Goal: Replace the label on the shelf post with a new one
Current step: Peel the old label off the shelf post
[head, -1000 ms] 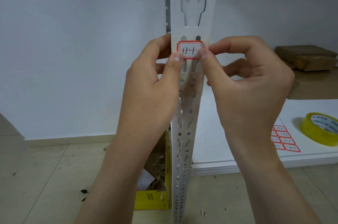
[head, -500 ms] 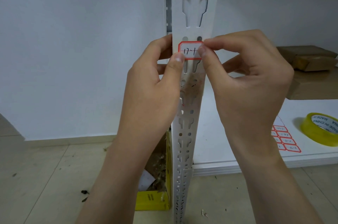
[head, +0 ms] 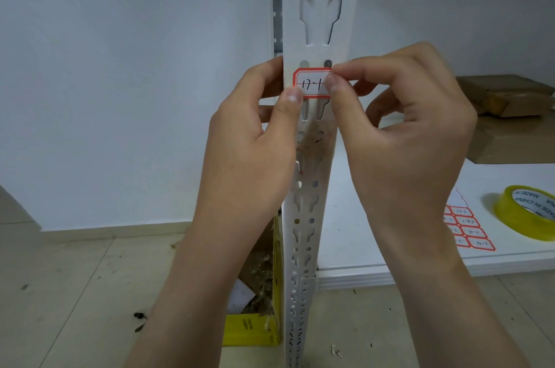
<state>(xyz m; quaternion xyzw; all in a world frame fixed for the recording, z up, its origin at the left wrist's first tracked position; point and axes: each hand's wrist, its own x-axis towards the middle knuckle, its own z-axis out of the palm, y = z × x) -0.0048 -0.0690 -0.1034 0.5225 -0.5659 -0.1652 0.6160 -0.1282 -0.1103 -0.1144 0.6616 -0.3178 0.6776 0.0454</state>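
Observation:
A white slotted shelf post (head: 318, 22) runs up the middle of the view. A small white label (head: 312, 82) with a red border and handwritten "17-1" lies across its front. My right hand (head: 402, 139) pinches the label's right end between thumb and forefinger. My left hand (head: 255, 142) wraps around the post's left edge, with its thumb tip pressed at the label's lower left corner. Below the label, the post shows brownish glue residue (head: 315, 142).
A white shelf board (head: 375, 247) extends right of the post. On it lie a sheet of red-bordered labels (head: 468, 229), a yellow tape roll (head: 528, 214) and brown cardboard parcels (head: 510, 115). A yellow box (head: 255, 328) with debris stands on the tiled floor.
My right thumb and forefinger have closed further over the label's right end, covering more of it. My left thumb stays at the lower left corner.

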